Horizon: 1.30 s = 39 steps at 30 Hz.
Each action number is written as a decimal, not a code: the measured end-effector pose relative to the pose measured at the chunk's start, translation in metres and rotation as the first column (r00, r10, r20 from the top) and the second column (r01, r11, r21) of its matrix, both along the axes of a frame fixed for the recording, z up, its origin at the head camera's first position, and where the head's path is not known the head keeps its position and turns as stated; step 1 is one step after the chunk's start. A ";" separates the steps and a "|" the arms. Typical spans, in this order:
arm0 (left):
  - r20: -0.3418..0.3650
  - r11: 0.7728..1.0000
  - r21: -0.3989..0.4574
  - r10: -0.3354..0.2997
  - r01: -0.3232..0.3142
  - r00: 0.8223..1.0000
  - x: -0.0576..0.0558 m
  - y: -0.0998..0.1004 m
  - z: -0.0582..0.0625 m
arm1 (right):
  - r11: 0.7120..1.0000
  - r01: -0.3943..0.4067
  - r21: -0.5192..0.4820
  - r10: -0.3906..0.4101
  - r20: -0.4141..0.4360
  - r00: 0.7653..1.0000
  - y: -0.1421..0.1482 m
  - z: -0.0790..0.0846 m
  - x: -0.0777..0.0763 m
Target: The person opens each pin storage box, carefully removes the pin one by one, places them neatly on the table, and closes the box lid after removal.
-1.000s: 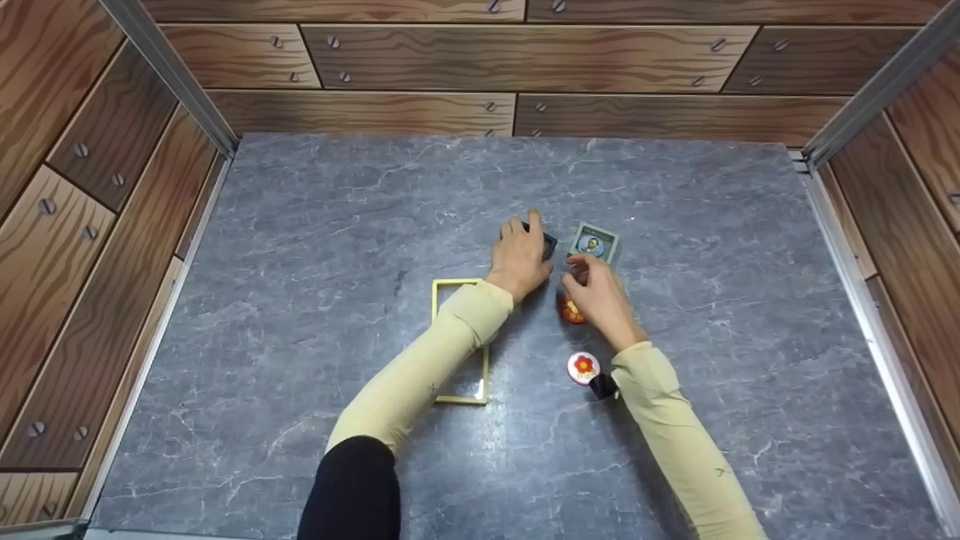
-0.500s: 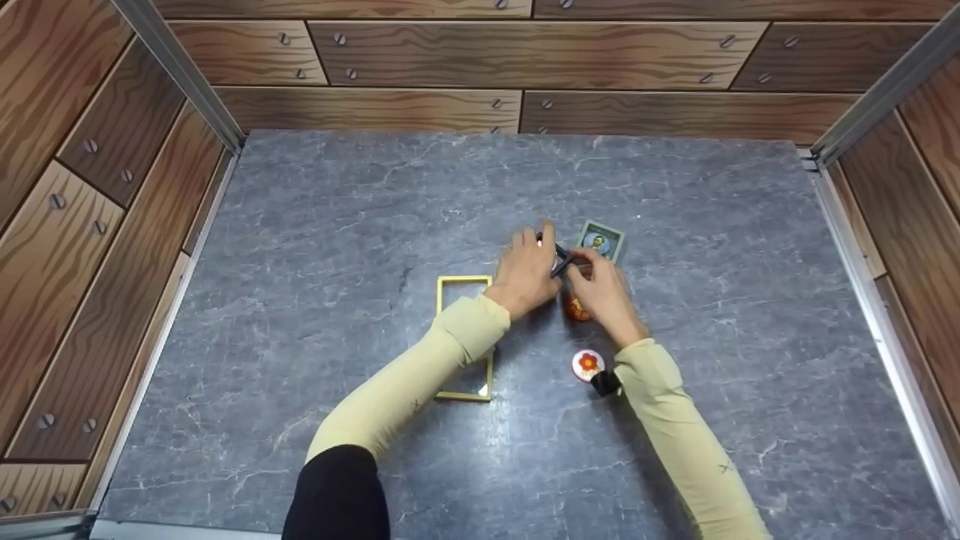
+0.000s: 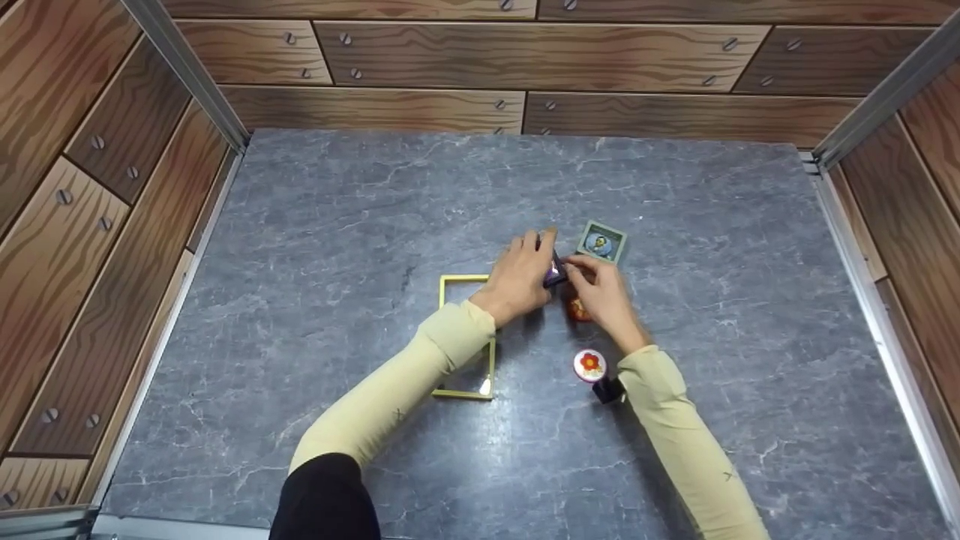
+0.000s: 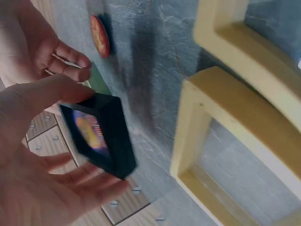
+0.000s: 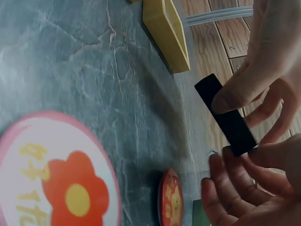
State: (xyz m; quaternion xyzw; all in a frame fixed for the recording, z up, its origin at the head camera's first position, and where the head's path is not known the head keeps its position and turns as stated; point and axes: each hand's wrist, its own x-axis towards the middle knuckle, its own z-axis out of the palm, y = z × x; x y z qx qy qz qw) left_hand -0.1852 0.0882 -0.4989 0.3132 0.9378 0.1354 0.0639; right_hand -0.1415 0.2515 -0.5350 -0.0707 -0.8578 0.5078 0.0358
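Note:
My left hand grips a small black square frame between thumb and fingers, raised above the tabletop. A purple and yellow picture sits inside it. From the other side my right hand pinches a lower corner of this frame, best seen in the right wrist view. Just beyond the right fingers lies a green frame with a round blue portrait. Partly under the right hand is a red round badge with a gold pattern. Nearer me lies a white round badge with a red flower.
Yellow frames with clear panes stand close together on the left, partly covered by my left forearm in the head view. Grey marbled tabletop surrounds everything. Wood-patterned walls enclose it at the back and sides.
My left hand has drawn the black frame slightly toward me and tilted it, so its picture shows. My right fingers have come over from beside the green frame to the black frame's corner.

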 end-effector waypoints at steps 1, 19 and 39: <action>-0.007 1.000 0.020 -0.021 0.022 1.000 0.000 -0.002 0.000 | 0.999 0.005 -0.035 -0.005 -0.003 1.000 0.000 -0.001 0.000; 0.046 0.951 0.260 -0.187 0.169 0.981 0.001 -0.031 -0.011 | 0.911 -0.046 -0.409 0.108 0.129 0.986 0.002 -0.003 0.007; 0.202 0.933 0.343 -0.182 0.105 0.962 0.001 -0.038 -0.013 | 0.910 -0.022 -0.414 0.129 0.233 0.964 0.003 -0.001 0.011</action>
